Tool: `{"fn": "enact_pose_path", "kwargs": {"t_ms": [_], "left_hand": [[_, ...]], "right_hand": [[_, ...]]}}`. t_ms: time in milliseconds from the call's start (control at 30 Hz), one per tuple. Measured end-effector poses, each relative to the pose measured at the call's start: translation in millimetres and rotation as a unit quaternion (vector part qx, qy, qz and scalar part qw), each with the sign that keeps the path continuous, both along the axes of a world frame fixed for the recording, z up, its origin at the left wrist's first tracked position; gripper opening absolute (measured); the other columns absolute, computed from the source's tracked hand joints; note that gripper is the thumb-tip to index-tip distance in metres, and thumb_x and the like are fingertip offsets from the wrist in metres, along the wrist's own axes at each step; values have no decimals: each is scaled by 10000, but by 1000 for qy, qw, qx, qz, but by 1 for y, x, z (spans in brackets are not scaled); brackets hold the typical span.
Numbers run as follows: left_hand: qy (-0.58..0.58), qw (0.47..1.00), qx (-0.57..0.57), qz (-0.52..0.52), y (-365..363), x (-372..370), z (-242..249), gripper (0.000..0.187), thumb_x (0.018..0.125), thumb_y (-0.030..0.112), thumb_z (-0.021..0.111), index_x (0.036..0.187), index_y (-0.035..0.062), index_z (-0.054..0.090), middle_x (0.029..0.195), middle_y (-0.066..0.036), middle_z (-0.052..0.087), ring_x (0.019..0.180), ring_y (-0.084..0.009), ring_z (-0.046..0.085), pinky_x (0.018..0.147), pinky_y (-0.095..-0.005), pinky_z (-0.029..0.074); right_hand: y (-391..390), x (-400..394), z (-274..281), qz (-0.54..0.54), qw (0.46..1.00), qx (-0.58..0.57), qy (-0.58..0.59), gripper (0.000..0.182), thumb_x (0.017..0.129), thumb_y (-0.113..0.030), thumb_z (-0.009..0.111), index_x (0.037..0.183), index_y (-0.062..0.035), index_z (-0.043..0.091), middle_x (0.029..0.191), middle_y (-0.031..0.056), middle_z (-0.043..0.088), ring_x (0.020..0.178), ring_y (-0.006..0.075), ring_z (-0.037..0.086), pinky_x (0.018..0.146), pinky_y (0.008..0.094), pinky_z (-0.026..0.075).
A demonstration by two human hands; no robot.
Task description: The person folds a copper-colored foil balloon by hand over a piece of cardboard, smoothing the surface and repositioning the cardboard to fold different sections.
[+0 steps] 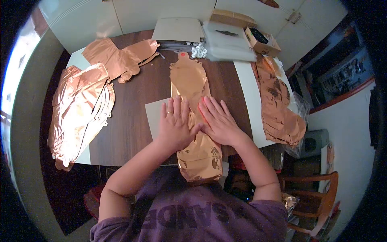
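A folded rose-gold foil balloon (188, 78) lies lengthwise on the table in front of me, with a small red mark at its far tab. Its near end reaches over the table's front edge toward my shirt. My left hand (176, 123) rests flat on the balloon's left side, fingers stretched out, a ring on one finger. Lying flat across its right side is my right hand (219, 121), fingers slightly spread. The thumbs meet near the middle. A pale flat sheet (153, 117) sticks out from under the balloon at the left.
Foil balloons in a pile (78, 109) cover the table's left end, with more foil balloons (121, 58) behind. At the back are small white rings or rolls (199, 51), clear plastic bags (225, 42) and a cardboard box (264, 46). More foil (278, 105) lies right; a wooden chair (328, 197) stands beyond.
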State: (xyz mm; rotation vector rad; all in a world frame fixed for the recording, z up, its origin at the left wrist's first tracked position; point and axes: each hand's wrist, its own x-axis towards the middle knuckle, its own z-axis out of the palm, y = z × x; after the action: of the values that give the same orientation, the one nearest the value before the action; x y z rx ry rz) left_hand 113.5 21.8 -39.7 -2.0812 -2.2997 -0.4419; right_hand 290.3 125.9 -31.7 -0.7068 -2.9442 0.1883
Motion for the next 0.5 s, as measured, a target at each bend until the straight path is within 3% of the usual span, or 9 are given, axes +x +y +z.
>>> {"fn": "enact_pose_path", "kwargs": {"t_ms": [100, 200, 300, 433, 500], "left_hand": [[31, 998, 47, 3, 1, 5, -13, 880, 931, 618, 450, 1500, -38, 305, 1509, -325, 318, 1428, -487, 256, 1159, -589, 172], [3, 997, 74, 5, 0, 7, -17, 844, 932, 613, 457, 1508, 10, 327, 1510, -338, 306, 1421, -502, 260, 1152, -598, 178], [-10, 998, 63, 2, -1, 8, -9, 795, 929, 613, 468, 1522, 98, 347, 1519, -347, 279, 1423, -513, 241, 1151, -603, 177], [-16, 998, 62, -14, 0, 7, -17, 735, 929, 593, 498, 1535, 215, 327, 1526, -358, 238, 1412, -555, 218, 1136, -646, 170], [-17, 998, 63, -15, 0, 6, -18, 731, 930, 591, 497, 1534, 215, 331, 1529, -356, 232, 1415, -553, 214, 1138, -648, 163]], "right_hand": [[5, 3, -4, 4, 1000, -20, -2, 707, 1009, -494, 394, 1527, -27, 281, 1601, 202, 223, 1497, 339, 181, 1202, 542, 116], [12, 11, -2, 13, 991, -118, 64, 696, 991, -402, 479, 1527, -11, 268, 1599, 198, 228, 1492, 346, 190, 1204, 520, 128], [7, 3, 1, -6, 999, -47, 4, 699, 986, -375, 487, 1527, 1, 256, 1603, 200, 217, 1495, 342, 184, 1206, 520, 123], [33, -13, -6, -22, 1000, -7, 2, 735, 998, -458, 437, 1523, 19, 244, 1605, 206, 207, 1497, 340, 176, 1206, 526, 115], [56, -30, -11, -45, 999, 3, -4, 762, 994, -505, 417, 1516, 28, 258, 1606, 209, 205, 1500, 334, 172, 1205, 537, 111]]}}
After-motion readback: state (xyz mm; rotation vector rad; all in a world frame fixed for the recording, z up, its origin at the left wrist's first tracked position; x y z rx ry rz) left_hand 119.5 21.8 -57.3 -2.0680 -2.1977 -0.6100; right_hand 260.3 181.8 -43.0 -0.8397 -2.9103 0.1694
